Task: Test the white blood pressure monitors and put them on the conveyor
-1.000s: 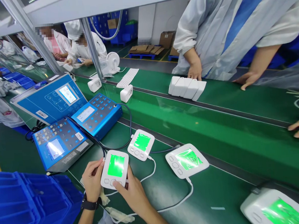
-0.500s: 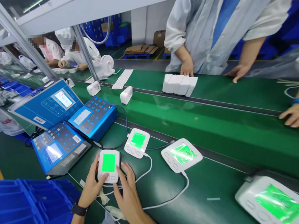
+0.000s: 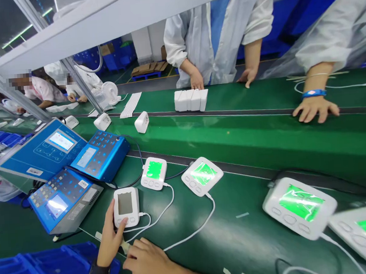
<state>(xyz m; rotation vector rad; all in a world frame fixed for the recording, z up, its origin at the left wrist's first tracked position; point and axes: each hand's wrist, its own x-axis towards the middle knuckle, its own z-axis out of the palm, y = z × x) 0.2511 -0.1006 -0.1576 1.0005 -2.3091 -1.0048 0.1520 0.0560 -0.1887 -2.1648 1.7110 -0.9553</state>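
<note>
A white blood pressure monitor (image 3: 116,211) with a grey, unlit screen is in my left hand (image 3: 110,238). My left thumb lies over its lower front by the buttons, and the fingers run along its left side. A white cable (image 3: 149,222) is plugged into its right side. Lower down, by the table's near edge, is my right hand (image 3: 150,261), its fingers curled and their tips hidden, so what they hold cannot be made out. Just beyond, a second monitor (image 3: 147,181) and a third monitor (image 3: 194,187) show green lit screens.
Blue tester boxes (image 3: 105,152) stand at left, above a blue crate (image 3: 51,269). More lit monitors (image 3: 287,219) lie at right. Across the green conveyor (image 3: 232,136) are stacked white boxes (image 3: 190,100), a co-worker's hand (image 3: 316,107) and other people. A metal beam (image 3: 101,24) crosses overhead.
The held monitor's screen has gone from green to grey. My right hand has left the monitor's side, moved down toward the table edge, and curled its fingers. The camera view has swung right.
</note>
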